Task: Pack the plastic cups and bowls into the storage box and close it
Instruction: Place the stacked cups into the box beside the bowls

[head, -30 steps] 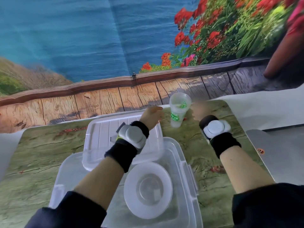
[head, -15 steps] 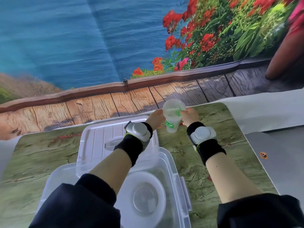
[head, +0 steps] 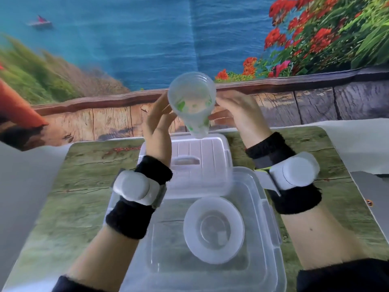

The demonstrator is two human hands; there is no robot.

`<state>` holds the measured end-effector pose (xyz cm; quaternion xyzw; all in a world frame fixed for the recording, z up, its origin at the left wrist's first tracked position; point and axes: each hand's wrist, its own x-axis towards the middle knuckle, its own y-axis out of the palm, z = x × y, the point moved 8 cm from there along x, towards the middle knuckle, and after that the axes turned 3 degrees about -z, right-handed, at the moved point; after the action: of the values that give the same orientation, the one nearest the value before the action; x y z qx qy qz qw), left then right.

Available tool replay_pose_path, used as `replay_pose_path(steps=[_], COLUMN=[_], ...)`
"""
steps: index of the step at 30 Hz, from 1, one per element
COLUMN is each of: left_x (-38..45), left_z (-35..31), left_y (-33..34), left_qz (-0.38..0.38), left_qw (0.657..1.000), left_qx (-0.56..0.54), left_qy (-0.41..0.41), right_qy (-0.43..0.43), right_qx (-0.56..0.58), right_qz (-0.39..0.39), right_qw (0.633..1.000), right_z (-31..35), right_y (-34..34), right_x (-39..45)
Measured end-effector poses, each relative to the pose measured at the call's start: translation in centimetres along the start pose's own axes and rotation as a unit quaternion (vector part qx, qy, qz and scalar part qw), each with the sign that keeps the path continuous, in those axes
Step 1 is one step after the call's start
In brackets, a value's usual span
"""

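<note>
A clear plastic cup with green print is lifted in the air above the far end of the box lid, its mouth tilted toward me. My left hand presses its left side and my right hand its right side, so both hold it. Below, the clear storage box stands open near me. A white plastic bowl sits upright inside it, toward the right. The box's lid lies flat just behind the box, handle up.
The box and lid rest on a green wood-print mat on a white table. A grey panel lies at the right edge. A printed backdrop of sea and flowers stands behind the table.
Both hands closed on the cup and raised it off the mat. It now hangs higher and nearer the box, tilted toward me.
</note>
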<state>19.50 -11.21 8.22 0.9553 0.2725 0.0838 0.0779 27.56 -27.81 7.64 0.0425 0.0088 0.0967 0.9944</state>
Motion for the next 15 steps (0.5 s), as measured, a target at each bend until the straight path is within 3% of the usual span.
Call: replay_pose_path(steps=[5,10,15], left_x=[-2.2,-4.1,-6.2], left_z=[-2.5,-3.0,-0.7], left_y=[-6.6,-12.2,-15.7], left_qz=[-0.024,-0.064,-0.086], left_qw=[1.0,0.998,0.994], left_qx=[0.005,0.003,0.064], left_qy=[0.001,-0.003,-0.03], right_qy=[-0.001,0.108,0.219], right_qx=[-0.002,0.049,0.0], right_qz=[0.062,0.114,0.179], right_qw=[0.998,0.986,0.959], right_z=[0.3,-2.1,-6.4], right_y=[5.8,10.8,14.2], right_x=[-2.7,-5.3,-9.0])
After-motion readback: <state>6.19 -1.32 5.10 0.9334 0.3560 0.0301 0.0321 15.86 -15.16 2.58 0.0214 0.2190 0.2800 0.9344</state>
